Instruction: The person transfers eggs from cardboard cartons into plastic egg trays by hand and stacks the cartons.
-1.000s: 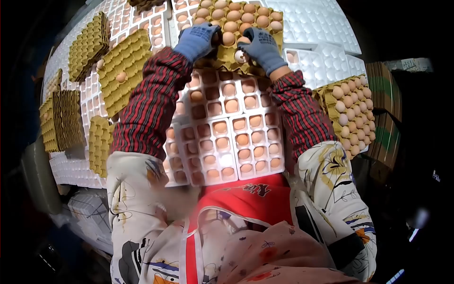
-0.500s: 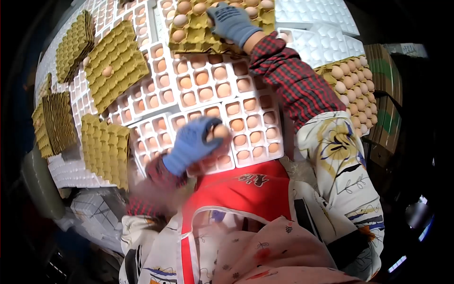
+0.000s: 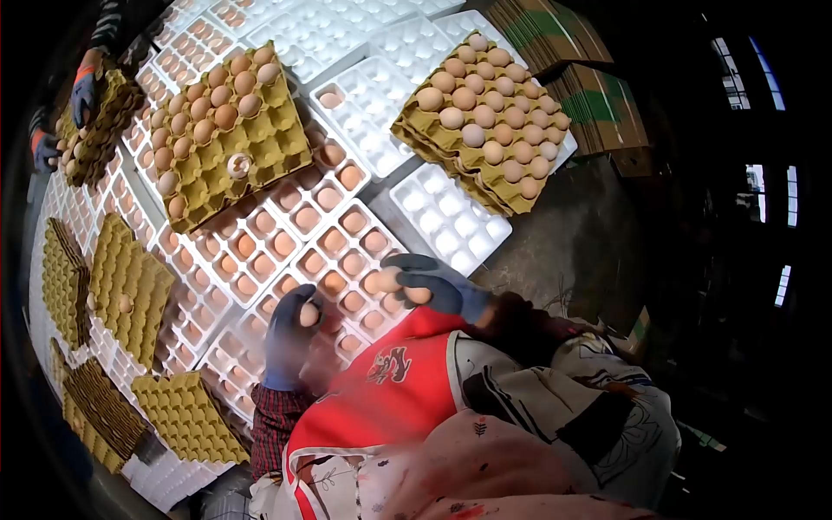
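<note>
Just above the red apron (image 3: pixel 420 390): left hand (image 3: pixel 288 338) curled round one egg (image 3: pixel 308 314), right hand (image 3: pixel 445 290) grasping at least two eggs (image 3: pixel 418 295). Grip looks loose, probably to spare shells while carrying several. Beneath, near white tray (image 3: pixel 380 218), one egg per cell, presumably to stop rolling. Beyond, part-filled brown tray (image 3: pixel 276 186) rests on white ones, likely to stay within reach. Half a second ago the right hand was at that tray; now both work low. View swung; co-worker's gloved hand (image 3: pixel 84 100) now shows.
</note>
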Demonstrator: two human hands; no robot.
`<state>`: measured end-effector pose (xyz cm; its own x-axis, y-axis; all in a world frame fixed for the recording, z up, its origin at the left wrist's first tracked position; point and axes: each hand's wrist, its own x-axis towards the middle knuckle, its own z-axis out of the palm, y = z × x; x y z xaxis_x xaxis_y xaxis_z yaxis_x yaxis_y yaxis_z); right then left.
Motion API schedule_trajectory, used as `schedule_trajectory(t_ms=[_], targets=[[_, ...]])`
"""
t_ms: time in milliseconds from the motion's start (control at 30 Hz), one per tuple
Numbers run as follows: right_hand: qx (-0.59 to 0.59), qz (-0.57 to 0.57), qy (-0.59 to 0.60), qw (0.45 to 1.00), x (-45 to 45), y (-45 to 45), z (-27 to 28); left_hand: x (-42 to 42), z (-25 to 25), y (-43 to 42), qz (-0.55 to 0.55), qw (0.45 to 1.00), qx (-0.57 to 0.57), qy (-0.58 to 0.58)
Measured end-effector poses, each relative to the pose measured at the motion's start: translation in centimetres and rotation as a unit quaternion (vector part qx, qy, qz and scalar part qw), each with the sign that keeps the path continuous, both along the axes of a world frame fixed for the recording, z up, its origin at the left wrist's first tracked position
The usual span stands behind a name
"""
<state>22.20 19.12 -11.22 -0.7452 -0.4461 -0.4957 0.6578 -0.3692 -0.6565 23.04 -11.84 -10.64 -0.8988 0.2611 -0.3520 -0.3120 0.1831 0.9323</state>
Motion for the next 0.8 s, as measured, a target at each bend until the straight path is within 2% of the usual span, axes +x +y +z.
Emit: schedule_trajectory(t_ms=[33,67,100,167,200,233,300,367,433,500,533,567,633,700,767,800], targets=[[0.042,-0.053,0.002,0.998,1.9,2.2,-0.5,-0.4,0.1,1.3,0.086,0.965,0.196,-0.154],[0.216,-0.078,0.083,0.97,3.1,4.3,-1.7,-1.7,0.3,2.5,0.086,0.933,0.258,-0.234],[0.382,-0.1,0.159,0.905,4.1,5.7,-2.5,-3.1,0.5,3.8,0.087,0.891,0.317,-0.314],[0.606,-0.089,0.287,0.736,3.6,6.9,-1.5,-3.9,-2.7,7.9,-0.033,0.967,0.196,-0.157],[0.62,-0.057,0.266,0.736,3.1,7.2,-1.5,-4.8,-2.8,10.6,-0.063,0.992,0.108,0.03],[0.616,-0.061,0.271,0.737,2.7,7.5,-2.6,-5.5,-2.8,13.3,-0.089,0.972,0.015,0.216],[0.707,0.068,0.349,0.611,1.5,7.8,-5.6,-7.1,-3.7,17.5,-0.137,0.938,-0.083,0.307],[0.684,0.022,0.374,0.625,0.7,7.5,-5.3,-8.8,-5.8,20.3,-0.193,0.89,-0.145,0.386],[0.668,0.005,0.433,0.605,0.2,8.6,-6.7,-9.1,-9.0,21.7,-0.248,0.832,-0.266,0.419],[0.678,0.034,0.493,0.544,-0.6,10.2,-7.7,-8.7,-8.3,21.9,-0.263,0.816,-0.306,0.413],[0.672,0.051,0.513,0.532,-1.2,11.0,-8.3,-8.3,-9.1,21.9,-0.225,0.806,-0.309,0.453],[0.665,0.065,0.532,0.52,-2.1,11.7,-8.7,-8.0,-9.0,21.6,-0.211,0.827,-0.283,0.437],[0.627,0.099,0.549,0.543,-2.8,12.6,-8.0,-7.9,-6.8,22.1,-0.202,0.875,-0.282,0.338],[0.579,0.126,0.613,0.522,-2.6,14.0,-8.1,-7.7,-7.5,23.6,-0.101,0.841,-0.348,0.402],[0.503,0.112,0.646,0.563,-2.8,15.6,-6.7,-7.8,-8.5,25.0,-0.071,0.83,-0.413,0.367],[0.431,0.119,0.656,0.608,-3.3,16.6,-4.4,-7.9,-8.9,25.2,-0.069,0.81,-0.443,0.378]])
